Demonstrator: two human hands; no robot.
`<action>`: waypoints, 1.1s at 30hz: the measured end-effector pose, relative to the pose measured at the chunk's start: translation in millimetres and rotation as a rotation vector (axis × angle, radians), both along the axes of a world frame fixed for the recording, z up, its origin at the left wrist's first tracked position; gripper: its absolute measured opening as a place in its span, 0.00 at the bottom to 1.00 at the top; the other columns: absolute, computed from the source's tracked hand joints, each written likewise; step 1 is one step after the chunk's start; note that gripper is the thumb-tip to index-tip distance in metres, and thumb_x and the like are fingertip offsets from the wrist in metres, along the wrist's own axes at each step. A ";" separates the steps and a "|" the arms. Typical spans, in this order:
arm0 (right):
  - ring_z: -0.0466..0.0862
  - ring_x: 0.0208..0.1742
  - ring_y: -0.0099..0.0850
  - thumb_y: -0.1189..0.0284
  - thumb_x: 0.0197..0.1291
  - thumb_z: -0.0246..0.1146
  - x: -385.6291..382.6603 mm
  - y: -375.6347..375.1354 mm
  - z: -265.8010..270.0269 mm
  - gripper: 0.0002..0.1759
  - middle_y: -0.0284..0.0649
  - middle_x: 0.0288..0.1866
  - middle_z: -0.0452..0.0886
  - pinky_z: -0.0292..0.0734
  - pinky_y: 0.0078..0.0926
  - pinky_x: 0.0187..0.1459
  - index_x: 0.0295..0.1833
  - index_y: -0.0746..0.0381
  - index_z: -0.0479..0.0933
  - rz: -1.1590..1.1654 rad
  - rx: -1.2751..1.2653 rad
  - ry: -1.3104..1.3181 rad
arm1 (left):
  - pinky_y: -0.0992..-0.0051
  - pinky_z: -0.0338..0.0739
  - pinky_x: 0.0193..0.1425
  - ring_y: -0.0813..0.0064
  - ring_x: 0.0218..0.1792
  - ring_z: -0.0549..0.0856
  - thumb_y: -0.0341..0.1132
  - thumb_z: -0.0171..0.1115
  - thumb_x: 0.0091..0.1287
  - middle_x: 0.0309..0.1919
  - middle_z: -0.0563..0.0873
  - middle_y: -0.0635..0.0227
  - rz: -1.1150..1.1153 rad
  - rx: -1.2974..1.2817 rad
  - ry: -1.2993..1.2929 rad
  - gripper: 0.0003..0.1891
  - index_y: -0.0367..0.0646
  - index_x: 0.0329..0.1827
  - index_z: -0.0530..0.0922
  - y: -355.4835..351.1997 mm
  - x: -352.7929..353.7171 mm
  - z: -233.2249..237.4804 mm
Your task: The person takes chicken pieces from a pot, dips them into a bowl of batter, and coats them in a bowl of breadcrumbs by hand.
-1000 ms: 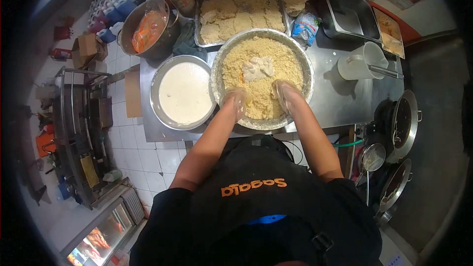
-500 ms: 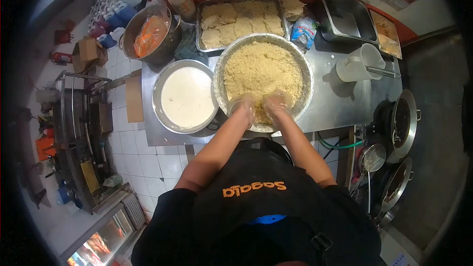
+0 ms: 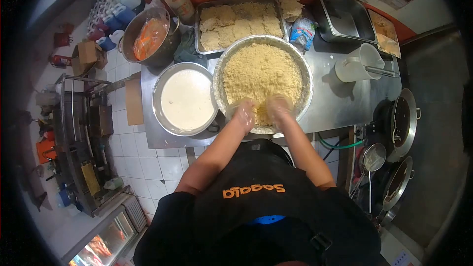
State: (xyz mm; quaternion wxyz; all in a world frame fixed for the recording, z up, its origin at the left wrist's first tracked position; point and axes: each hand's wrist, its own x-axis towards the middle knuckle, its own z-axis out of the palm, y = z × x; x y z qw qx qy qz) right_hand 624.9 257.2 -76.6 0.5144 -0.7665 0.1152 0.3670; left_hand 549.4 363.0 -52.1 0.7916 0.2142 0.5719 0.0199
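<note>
A large round metal bowl (image 3: 308,86) holds a heap of pale yellow crumbs (image 3: 261,69). Both of my hands wear clear plastic gloves and are at the bowl's near side. My left hand (image 3: 244,110) is curled over the crumbs inside the near-left rim. A short gap to its right, my right hand (image 3: 280,107) is curled in the same way. Crumbs and the backs of my hands hide most of the fingertips, so what they grip cannot be made out. Left of the bowl stands a round pan of creamy white batter (image 3: 186,99).
Behind the bowl is a tray (image 3: 198,34) of crumb-coated pieces. A deep pot (image 3: 125,44) stands at the back left. To the right are a plastic jug (image 3: 355,66), a steel container (image 3: 345,17) and a blue-labelled bag (image 3: 302,34). Wide pans (image 3: 406,123) sit beyond the table's right end.
My hands stay at the near side of the bowl, with both shifting slightly and curling over the crumbs. Some crumbs between and ahead of them have been disturbed.
</note>
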 end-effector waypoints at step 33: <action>0.72 0.68 0.43 0.70 0.56 0.56 35.8 43.6 -8.9 0.24 0.52 0.60 0.77 0.42 0.53 0.77 0.59 0.66 0.74 1.185 -0.477 -0.642 | 0.63 0.46 0.80 0.58 0.76 0.58 0.29 0.48 0.62 0.72 0.63 0.45 -1.611 1.684 -0.038 0.33 0.32 0.74 0.58 43.4 22.4 -1.9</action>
